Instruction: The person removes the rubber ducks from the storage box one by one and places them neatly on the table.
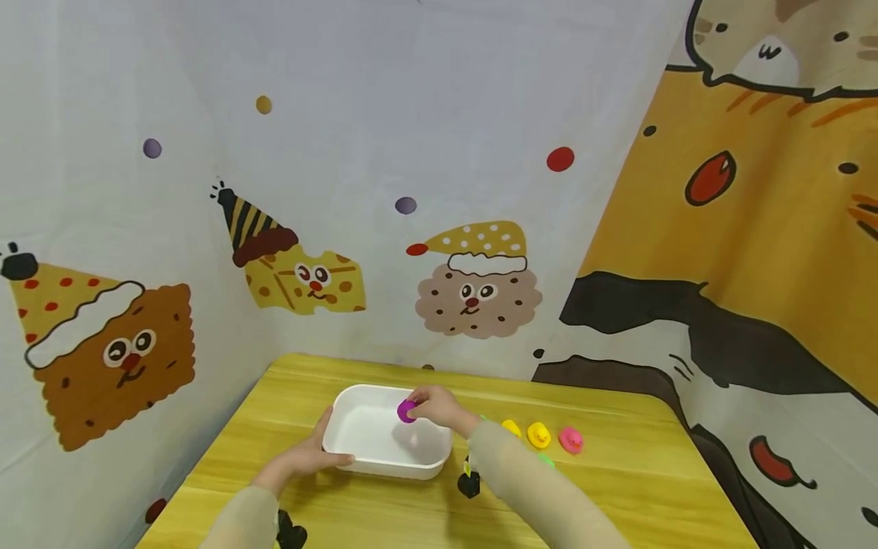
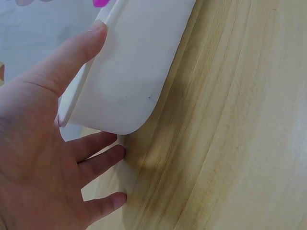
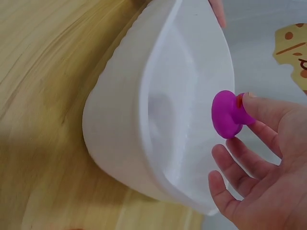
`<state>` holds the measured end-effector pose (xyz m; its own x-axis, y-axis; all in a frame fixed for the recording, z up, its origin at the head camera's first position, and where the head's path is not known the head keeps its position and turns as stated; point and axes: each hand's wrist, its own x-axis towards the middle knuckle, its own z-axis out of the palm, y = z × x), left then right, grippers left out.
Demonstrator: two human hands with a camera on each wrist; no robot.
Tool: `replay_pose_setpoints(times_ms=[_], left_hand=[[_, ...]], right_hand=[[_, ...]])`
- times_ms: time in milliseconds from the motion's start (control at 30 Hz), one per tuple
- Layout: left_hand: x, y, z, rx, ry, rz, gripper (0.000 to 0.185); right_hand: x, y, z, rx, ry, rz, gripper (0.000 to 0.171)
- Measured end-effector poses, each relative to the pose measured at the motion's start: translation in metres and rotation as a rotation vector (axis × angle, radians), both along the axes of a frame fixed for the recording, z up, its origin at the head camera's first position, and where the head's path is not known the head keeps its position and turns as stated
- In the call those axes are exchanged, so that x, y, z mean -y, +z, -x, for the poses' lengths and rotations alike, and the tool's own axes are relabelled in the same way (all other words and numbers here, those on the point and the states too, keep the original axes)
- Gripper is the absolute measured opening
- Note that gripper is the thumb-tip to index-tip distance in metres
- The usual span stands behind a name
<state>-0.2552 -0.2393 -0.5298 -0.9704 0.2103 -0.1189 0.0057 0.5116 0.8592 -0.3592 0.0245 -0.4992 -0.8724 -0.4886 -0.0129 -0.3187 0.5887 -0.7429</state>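
Right hand point(image 1: 439, 408) pinches the purple rubber duck point(image 1: 407, 411) over the white plastic tub point(image 1: 357, 446); lower before releasing, while the relaxed left hand point(image 1: 309, 457) steadies its rim.

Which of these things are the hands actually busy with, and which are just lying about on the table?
In use:
- purple toy, pinched by the right hand over the tub
- white tub, steadied by the left hand

Lying about:
- two yellow ducks
- pink duck
- a green bit, mostly hidden behind the sleeve
- wooden table
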Motion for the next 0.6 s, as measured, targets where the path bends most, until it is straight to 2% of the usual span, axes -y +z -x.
replay_pose_setpoints(times_ms=[300, 433, 600], left_hand=[[0.001, -0.004, 0.001, 0.005, -0.035, 0.008, 0.111], [0.003, -0.006, 0.003, 0.021, -0.029, -0.011, 0.112], [0.003, -0.006, 0.005, 0.029, -0.032, 0.001, 0.112]], right_hand=[[-0.023, 0.013, -0.008, 0.011, 0.036, 0.039, 0.018], [-0.034, 0.020, -0.009, 0.025, 0.032, 0.055, 0.019], [-0.050, 0.027, -0.011, -0.007, 0.001, 0.010, 0.020]])
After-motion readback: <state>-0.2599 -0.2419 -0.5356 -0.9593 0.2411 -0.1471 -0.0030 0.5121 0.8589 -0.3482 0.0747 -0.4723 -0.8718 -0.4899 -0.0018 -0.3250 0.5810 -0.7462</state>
